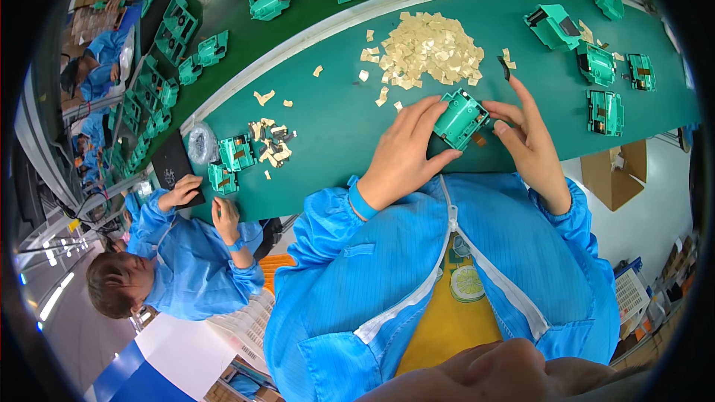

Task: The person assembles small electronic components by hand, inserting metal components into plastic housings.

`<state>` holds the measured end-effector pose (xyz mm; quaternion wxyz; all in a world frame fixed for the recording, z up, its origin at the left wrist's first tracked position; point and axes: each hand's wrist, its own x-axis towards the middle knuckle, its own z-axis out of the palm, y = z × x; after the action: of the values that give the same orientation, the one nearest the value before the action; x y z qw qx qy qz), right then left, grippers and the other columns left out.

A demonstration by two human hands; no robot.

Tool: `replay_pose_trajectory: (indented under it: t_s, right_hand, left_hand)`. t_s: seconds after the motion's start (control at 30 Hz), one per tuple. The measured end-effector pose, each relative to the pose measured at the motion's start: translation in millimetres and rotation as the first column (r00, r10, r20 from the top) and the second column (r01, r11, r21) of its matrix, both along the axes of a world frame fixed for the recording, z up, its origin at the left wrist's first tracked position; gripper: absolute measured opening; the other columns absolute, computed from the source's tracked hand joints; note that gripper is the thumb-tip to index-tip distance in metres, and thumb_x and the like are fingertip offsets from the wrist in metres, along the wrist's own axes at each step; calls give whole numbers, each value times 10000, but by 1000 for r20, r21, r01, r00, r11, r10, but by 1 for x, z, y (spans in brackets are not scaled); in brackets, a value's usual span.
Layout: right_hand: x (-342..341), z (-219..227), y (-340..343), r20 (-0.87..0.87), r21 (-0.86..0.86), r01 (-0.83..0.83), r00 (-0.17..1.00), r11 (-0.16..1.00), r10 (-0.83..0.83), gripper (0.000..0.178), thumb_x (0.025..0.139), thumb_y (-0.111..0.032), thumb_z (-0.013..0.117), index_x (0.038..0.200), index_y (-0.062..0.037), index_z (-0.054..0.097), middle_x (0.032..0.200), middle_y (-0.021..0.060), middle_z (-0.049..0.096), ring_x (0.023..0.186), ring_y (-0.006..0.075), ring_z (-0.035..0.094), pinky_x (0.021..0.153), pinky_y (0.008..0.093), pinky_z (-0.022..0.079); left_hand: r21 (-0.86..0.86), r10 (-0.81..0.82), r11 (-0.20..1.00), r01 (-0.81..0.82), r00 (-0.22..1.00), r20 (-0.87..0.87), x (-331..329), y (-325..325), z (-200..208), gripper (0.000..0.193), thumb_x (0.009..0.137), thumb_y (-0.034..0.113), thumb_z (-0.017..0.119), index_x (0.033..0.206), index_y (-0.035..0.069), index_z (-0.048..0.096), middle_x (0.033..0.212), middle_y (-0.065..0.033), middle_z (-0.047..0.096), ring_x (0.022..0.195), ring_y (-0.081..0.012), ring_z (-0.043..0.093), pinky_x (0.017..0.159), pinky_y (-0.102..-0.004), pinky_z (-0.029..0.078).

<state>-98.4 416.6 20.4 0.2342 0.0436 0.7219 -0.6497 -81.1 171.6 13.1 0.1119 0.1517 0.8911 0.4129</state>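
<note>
My left hand (408, 150) holds a green plastic housing (460, 120) above the table, fingers and thumb closed around its left side. Black parts and a brown flexible strip (478, 139) show on the housing. At its right edge is my right hand (527, 145), thumb and middle finger closed against the part. The right index finger stretches up and away, its tip at a small black piece (504, 68); whether the piece sticks to the finger or lies on the table, I cannot tell. A large pile of cream paper bits (432, 50) lies just beyond my hands.
Several green housings (597, 64) stand at the right, more on the belt (231, 45) beyond a pale rail (313, 36). At left are a mixed scrap pile (272, 141), a tape roll (201, 143) and a co-worker's hands (223, 216) near two housings. A cardboard box (614, 175) sits below right.
</note>
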Motion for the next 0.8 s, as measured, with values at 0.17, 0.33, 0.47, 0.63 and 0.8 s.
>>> replay_pose_trajectory:
  t_s: [0.17,0.33,0.47,0.63,0.8]
  right_hand:
    - [-1,-1,1,24,-72,-31,999,997,32,682,1045,-37,553,1635,-78,213,1383,183,627,1256,188,586,1030,313,473]
    - [-18,-3,-19,-23,-332,-127,992,935,127,684,1048,-44,550,1638,-79,208,1400,167,618,1282,206,573,1069,331,453]
    - [-42,-18,-43,-15,-514,-142,988,846,156,654,1053,-70,548,1628,-77,238,1401,167,615,1293,228,576,1081,349,453]
    - [-60,-11,-35,-136,-455,-13,989,890,-55,445,1015,-59,597,1444,-31,481,1309,133,657,1250,221,605,1062,356,471]
    - [-45,-10,-8,16,-345,76,997,936,-75,50,965,-26,669,1003,-5,644,1077,61,676,978,126,644,895,279,500]
  left_hand:
    - [2,45,999,-45,998,-39,-1,0,2,752,776,291,891,1383,33,531,1376,-197,562,1238,-403,571,1049,-478,476]
    - [-108,50,994,-21,960,276,3,0,21,693,745,362,905,1284,52,600,1253,-166,595,1174,-375,592,971,-466,496]
    - [-149,-275,953,263,959,-64,-13,-15,19,641,712,365,901,1240,103,649,1278,-126,588,1194,-325,582,976,-464,479]
    - [-94,-405,914,395,904,-140,-24,-10,9,637,741,157,831,1337,112,610,1493,-143,502,1322,-375,485,1110,-527,398]
    - [-43,-202,979,198,972,-120,-21,-6,-2,685,733,133,832,1358,49,565,1498,-149,501,1324,-388,483,1119,-509,396]
